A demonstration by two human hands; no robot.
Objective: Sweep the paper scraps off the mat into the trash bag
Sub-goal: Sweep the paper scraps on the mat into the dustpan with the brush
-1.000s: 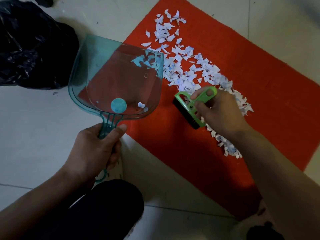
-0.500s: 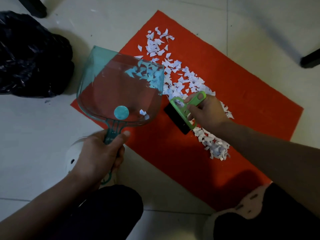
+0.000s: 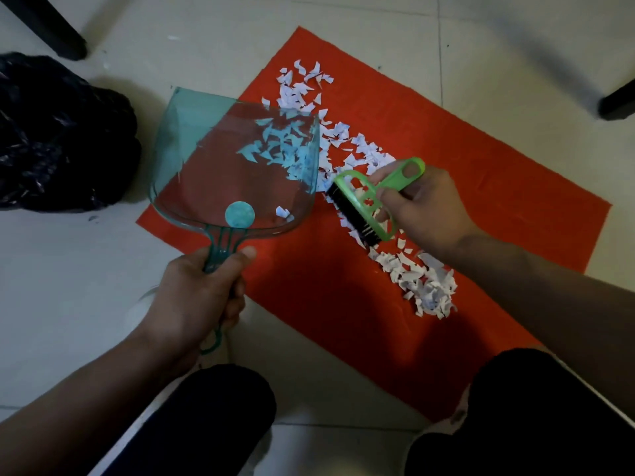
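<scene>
A red mat (image 3: pixel 481 173) lies on the tiled floor with a band of white paper scraps (image 3: pixel 426 286) running across it. My left hand (image 3: pixel 199 293) grips the handle of a clear teal dustpan (image 3: pixel 192 156), which is held over the mat's left corner; scraps show through its tilted pan. My right hand (image 3: pixel 422 207) holds a green hand brush (image 3: pixel 364 201) whose black bristles sit among the scraps, right beside the dustpan's right edge. A black trash bag (image 3: pixel 58 135) lies on the floor at the left.
Dark furniture legs (image 3: pixel 44 25) stand at the top left and another leg (image 3: pixel 618 101) at the right edge. My dark-clothed knees (image 3: pixel 213 420) fill the bottom of the view. Pale floor tiles (image 3: pixel 68 276) surround the mat.
The view has pulled back and shifted. The dustpan now covers more of the scraps, and the brush has come closer to the pan's right edge.
</scene>
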